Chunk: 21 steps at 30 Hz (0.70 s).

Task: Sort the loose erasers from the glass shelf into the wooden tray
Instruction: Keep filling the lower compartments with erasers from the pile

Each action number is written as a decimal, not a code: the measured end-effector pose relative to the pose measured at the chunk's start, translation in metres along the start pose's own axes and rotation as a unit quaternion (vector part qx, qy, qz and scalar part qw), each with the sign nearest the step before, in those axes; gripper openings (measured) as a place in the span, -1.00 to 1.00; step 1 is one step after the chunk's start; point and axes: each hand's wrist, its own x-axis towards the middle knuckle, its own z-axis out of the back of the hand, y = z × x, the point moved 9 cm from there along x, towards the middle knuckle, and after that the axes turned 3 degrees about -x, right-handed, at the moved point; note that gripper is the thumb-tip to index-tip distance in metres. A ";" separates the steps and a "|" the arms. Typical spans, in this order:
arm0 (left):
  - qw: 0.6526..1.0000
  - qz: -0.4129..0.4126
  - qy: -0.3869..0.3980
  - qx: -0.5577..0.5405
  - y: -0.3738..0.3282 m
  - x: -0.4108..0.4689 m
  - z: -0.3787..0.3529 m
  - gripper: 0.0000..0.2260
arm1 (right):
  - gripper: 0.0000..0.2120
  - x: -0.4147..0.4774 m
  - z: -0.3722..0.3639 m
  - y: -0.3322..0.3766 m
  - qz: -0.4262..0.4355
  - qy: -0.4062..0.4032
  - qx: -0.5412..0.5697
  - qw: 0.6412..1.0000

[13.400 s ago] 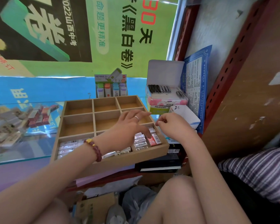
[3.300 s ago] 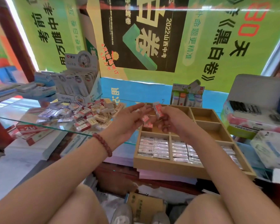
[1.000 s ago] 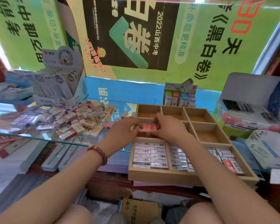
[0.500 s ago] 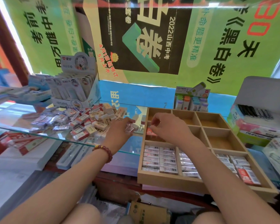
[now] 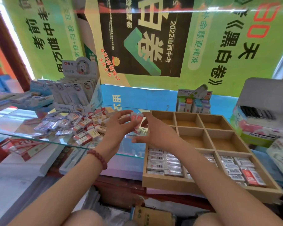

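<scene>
Small red erasers point(image 5: 136, 119), two as far as can be made out, are held up over the gap between the glass shelf point(image 5: 15, 123) and the wooden tray point(image 5: 203, 187), just left of the tray's far-left corner. They are pinched at the fingertips of the left hand point(image 5: 118, 128), whose fingers are spread and only slightly bent. The right hand point(image 5: 156, 133) is raised just beside it, fingers loosely curved and thumb stretched out to the left. Its index fingertip is seen at the right edge of the red erasers, but whether it shares the grip cannot be told. A bead bracelet point(image 5: 97, 158) is worn on the left wrist.

The pile of loose erasers point(image 5: 75, 126) is spread on the glass shelf, left of both hands and close to the shelf's near edge.

The wooden tray is divided into nine cells. The three near cells are packed with rows of wrapped erasers point(image 5: 163, 163). Bare wood is shown in the far row and in the middle and right cells of the middle row. The middle-left cell is hidden by the right hand.
</scene>
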 end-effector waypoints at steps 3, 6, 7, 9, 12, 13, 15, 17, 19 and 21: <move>1.000 -0.012 0.003 -0.025 -0.010 -0.003 -0.007 -0.72 | -0.39 0.000 0.012 0.009 0.024 -0.071 0.018 0.997; 0.999 -0.015 0.002 -0.029 -0.013 -0.004 -0.007 -0.71 | -0.50 -0.003 0.030 0.012 0.045 -0.119 0.000 0.992; 0.999 -0.006 0.005 -0.031 -0.011 -0.005 -0.008 -0.70 | -0.53 -0.004 0.035 0.014 0.054 -0.124 -0.017 0.991; 0.998 0.024 0.020 -0.057 -0.005 -0.006 -0.014 -0.67 | -0.58 -0.008 0.044 0.014 0.063 -0.121 -0.039 0.990; 0.991 0.066 0.022 -0.118 -0.001 -0.009 -0.026 -0.70 | -0.58 -0.015 0.062 0.002 0.049 -0.117 -0.006 0.992; 0.991 0.069 0.015 -0.111 -0.001 -0.010 -0.028 -0.73 | -0.58 -0.018 0.068 -0.007 0.033 -0.116 -0.007 0.993; 0.995 0.059 0.018 -0.082 -0.002 -0.013 -0.036 -0.77 | -0.56 -0.022 0.080 -0.029 -0.012 -0.121 -0.041 0.992; 0.996 0.056 0.030 -0.068 -0.002 -0.016 -0.045 -0.77 | -0.53 -0.026 0.088 -0.051 -0.059 -0.133 -0.071 0.987; 0.996 0.060 0.032 -0.058 0.001 -0.018 -0.051 -0.78 | -0.53 -0.029 0.084 -0.066 -0.097 -0.122 -0.086 0.984; 0.996 0.064 0.030 -0.051 0.003 -0.019 -0.055 -0.79 | -0.55 -0.031 0.072 -0.077 -0.122 -0.087 -0.101 0.984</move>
